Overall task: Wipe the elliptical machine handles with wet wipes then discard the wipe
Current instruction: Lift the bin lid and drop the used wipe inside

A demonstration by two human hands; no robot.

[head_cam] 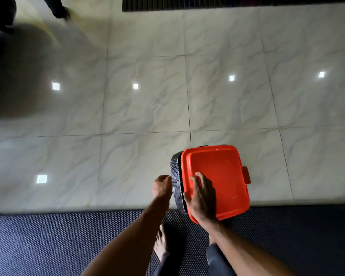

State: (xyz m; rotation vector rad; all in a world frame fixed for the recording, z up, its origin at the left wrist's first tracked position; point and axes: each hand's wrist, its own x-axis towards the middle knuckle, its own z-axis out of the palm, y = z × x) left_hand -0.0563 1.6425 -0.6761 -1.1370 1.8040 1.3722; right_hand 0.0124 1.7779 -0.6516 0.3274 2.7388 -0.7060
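Right hand [202, 198] first: it's spread across the red lid [225, 170], fingers lying on top and the thumb hooked round the near left edge, so it has the lid in a grip. The lid sits pushed off to the right, and that exposes a strip of the black bin bag [176, 176] down the left side. Left hand [162, 186] is apart from the right, curled up tight against the rim of the bag. Whether those fingers are closed on something or just bunched, I can't tell. The wipe itself isn't showing anywhere, so it's either tucked in that left fist or down inside the bag. No sign of the elliptical machine either.

This reads as the discard step, very near the end. To do it well, the right hand should lift or slide the lid enough to open a proper gap rather than squeezing past the edge. The left hand should drop the wipe well inside the bag, not on the folded rim where it could cling. The lid then goes back square, with its tab [246, 175] lined up.

A bare foot [161, 244] stands on the dark mat [48, 246] just short of the glossy tiled floor [147, 106].
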